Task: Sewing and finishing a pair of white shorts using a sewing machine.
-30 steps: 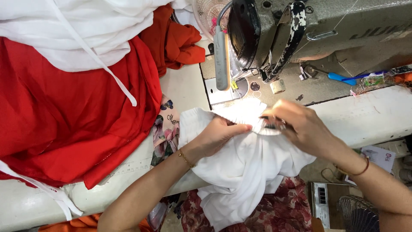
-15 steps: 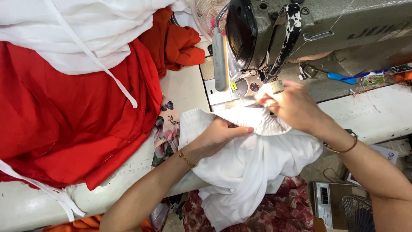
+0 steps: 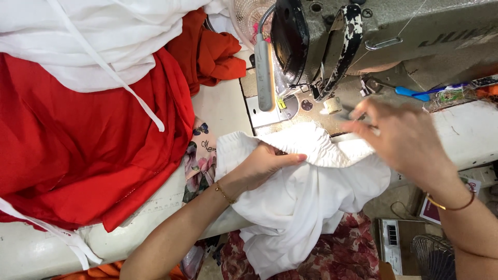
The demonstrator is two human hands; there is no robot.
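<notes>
The left hand [image 3: 262, 163] grips the white cloth [image 3: 306, 192] on the counter [image 3: 223, 106], just in front of the sewing machine [image 3: 363, 36]. The right hand [image 3: 407, 137] floats above the frilly edge, blurry, fingers loose, holding nothing. It looks like lining-up time; next, the edge must slide flat under the needle

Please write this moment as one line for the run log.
left hand: grips gathered edge of white garment | right hand: blurred, above garment, near sewing machine | red fabric: piled left
</notes>
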